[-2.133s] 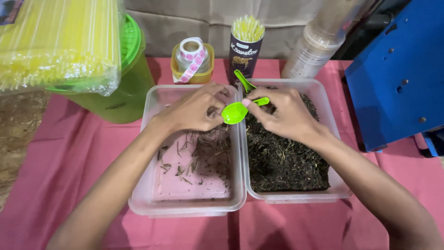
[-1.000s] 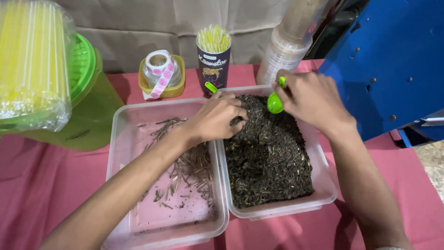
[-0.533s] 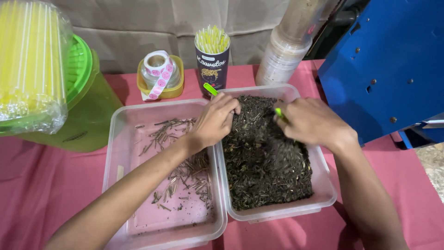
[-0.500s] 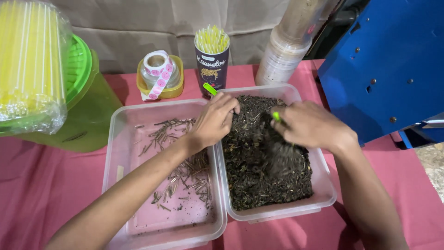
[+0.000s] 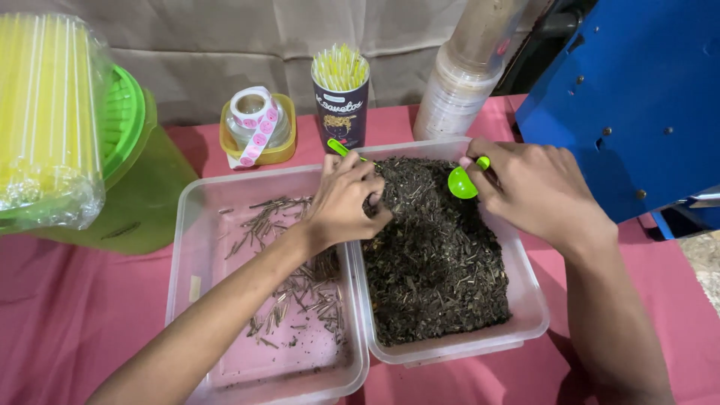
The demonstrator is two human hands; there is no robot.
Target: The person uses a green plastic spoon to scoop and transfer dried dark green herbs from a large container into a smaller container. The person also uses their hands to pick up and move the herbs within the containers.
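Right hand grips green scoop – left hand in dried leaves.

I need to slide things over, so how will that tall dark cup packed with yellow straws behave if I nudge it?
The dark cup is tall and narrow with yellow straws sticking above its rim, so it probably tips rather than slides. It likely weighs little. The pink tablecloth may grip its base, making a push near the top riskier.

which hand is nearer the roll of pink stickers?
Left. The left hand rests on the leaf tub's near-left edge, just right of and below the sticker roll. The right hand, holding the green scoop, is farther right.
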